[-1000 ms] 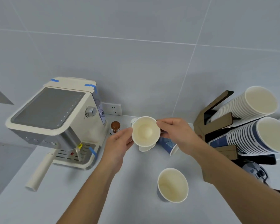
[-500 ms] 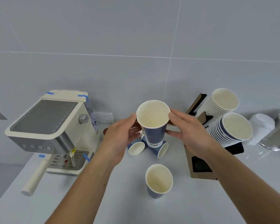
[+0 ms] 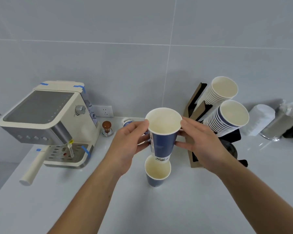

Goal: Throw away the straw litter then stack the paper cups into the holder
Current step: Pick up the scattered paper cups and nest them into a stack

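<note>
Both hands hold a blue paper cup point(image 3: 162, 141) upright above the counter, mouth toward me. My left hand point(image 3: 127, 146) grips its left side and my right hand point(image 3: 200, 146) its right side. Directly below it stands a second blue cup point(image 3: 156, 173) on the counter. Another blue cup point(image 3: 126, 122) lies behind my left hand, mostly hidden. The cardboard cup holder point(image 3: 195, 105) at the right carries a slanted stack of white cups point(image 3: 216, 93) and a stack of blue cups point(image 3: 227, 119). No straw litter shows.
A cream espresso machine point(image 3: 47, 122) stands at the left, its portafilter handle point(image 3: 32, 169) sticking toward me. A brown-knobbed tamper point(image 3: 107, 128) sits beside it. White lids point(image 3: 260, 119) and a clear container point(image 3: 277, 125) are at the far right. A wall socket point(image 3: 105, 111) is behind.
The held cup has come toward me and now hangs right over the standing cup. My view has shifted, and the cups lying behind are largely hidden by my hands.
</note>
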